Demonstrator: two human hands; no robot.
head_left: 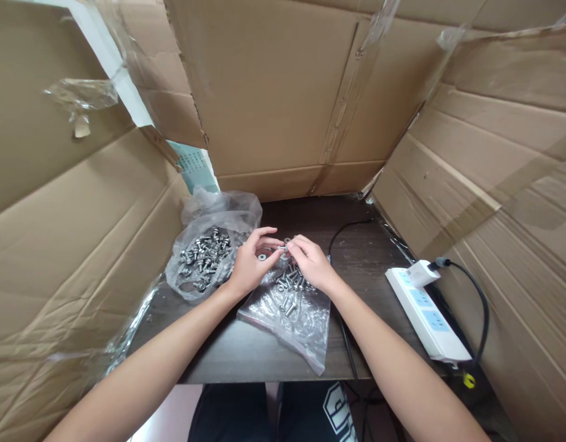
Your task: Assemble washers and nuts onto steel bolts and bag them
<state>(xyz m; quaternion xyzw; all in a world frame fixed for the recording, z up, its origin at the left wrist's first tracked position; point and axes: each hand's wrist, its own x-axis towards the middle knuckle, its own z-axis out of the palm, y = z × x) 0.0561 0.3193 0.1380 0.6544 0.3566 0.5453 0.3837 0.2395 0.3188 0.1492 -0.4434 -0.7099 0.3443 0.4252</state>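
My left hand (251,261) and my right hand (309,261) meet over a clear plastic bag (283,331). Between their fingertips is a small silver bolt (282,248), pinched from both sides; whether a washer or nut sits on it is too small to tell. Loose bolts (290,305) lie on the bag below my right hand. A flat washer (262,257) shows beneath my left fingers. Left of my left hand, an open plastic bag (182,245) holds many bolts with washers on them (204,258).
Cardboard walls (283,92) enclose the dark table (228,362) at the back and both sides. A white power strip (430,319) with a plugged-in charger (422,274) lies at the right. A black cable (345,337) runs along the table beside the bag and over the front edge.
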